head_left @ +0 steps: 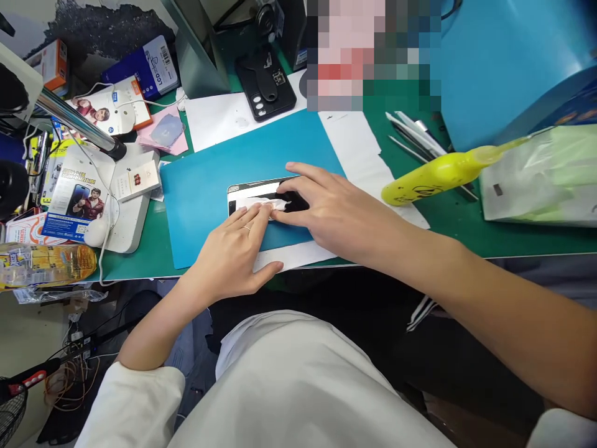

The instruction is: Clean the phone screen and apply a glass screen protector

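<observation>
A smartphone (pixel 298 200) lies flat on the blue mat, its glossy dark face partly covered by a crumpled white tissue (pixel 261 201). My left hand (pixel 236 249) comes from the near left, its fingers stretched out and pressing on the tissue, with the thumb spread away from them. A ring shows on one finger. From the right, my right hand (pixel 319 208) spans the phone's right part, index finger towards the far edge and thumb towards the near edge beside the tissue. The hand hides some of that end.
Under the phone is the blue mat (pixel 200 205), with white paper around it. A yellow squeeze bottle (pixel 429 178) lies on the right near slim tools (pixel 420 137) and a plastic bag (pixel 536 174). Behind sits a black phone case (pixel 265 81). Boxes and a drink bottle (pixel 46 264) crowd the left.
</observation>
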Motion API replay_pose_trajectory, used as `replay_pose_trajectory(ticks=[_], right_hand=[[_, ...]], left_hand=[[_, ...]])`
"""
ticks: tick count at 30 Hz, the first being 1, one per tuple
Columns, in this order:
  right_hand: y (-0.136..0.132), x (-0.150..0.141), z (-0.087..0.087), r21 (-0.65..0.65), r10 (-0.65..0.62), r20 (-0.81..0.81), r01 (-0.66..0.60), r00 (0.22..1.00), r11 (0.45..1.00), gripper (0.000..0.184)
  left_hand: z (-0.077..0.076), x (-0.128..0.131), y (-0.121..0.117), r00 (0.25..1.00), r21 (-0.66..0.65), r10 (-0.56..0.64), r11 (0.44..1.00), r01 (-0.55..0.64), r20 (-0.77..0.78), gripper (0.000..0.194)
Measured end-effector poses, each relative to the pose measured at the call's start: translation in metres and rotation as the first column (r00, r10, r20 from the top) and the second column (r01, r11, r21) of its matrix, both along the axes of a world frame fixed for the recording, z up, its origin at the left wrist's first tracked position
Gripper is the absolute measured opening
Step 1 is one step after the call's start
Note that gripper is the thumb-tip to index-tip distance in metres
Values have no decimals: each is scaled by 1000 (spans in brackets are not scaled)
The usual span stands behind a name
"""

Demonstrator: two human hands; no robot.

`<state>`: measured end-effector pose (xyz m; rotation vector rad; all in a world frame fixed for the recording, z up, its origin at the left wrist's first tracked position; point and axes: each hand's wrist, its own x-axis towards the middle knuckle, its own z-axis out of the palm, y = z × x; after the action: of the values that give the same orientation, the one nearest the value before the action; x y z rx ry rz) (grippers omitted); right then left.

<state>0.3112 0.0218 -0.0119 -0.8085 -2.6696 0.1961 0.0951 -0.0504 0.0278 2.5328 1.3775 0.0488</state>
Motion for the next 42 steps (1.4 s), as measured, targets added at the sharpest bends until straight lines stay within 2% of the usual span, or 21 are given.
replay_pose_trajectory(ticks=[6,8,12,15,20,27,33,35,39,42], right_hand=[[15,-3,-2,-18,-19,-16,19,1000,1000,46],[12,-5,-2,-22,-24,-8,24,1000,999,47],[-3,-5,-2,-27,-29,-27,28,999,999,43],[-4,-5,-2,-75,-32,-63,27,998,997,43],[7,-5,-1,-61,-6,-61,2,998,998,44],[12,-4,-2,-39,49,-78,-52,996,998,38],[25,-4,-7,13,-2,-123,3,992,1000,42],[20,-3,-8,47,-9,-128,15,992,999,43],[7,2,-8,127,6,-113,8,994,992,38],[1,7,-8,147,-3,-107,19,994,989,38]], left_hand=[[4,-2,27,1000,8,-9,1000,9,4,64],[5,-2,27,1000,0,-14,1000,14,-1,65],[3,-2,8,1000,-12,-19,1000,20,21,72],[1,-4,3,999,-14,-7,1000,7,34,74],[3,-12,14,999,0,-31,1000,31,44,66],[3,-15,9,996,-6,-49,999,49,75,68],[0,-16,30,995,-1,-70,998,71,77,62],[-2,-15,28,994,-1,-64,998,64,86,64],[-4,-7,8,996,17,-44,999,43,76,73],[-4,3,-5,999,56,-15,998,12,42,70]])
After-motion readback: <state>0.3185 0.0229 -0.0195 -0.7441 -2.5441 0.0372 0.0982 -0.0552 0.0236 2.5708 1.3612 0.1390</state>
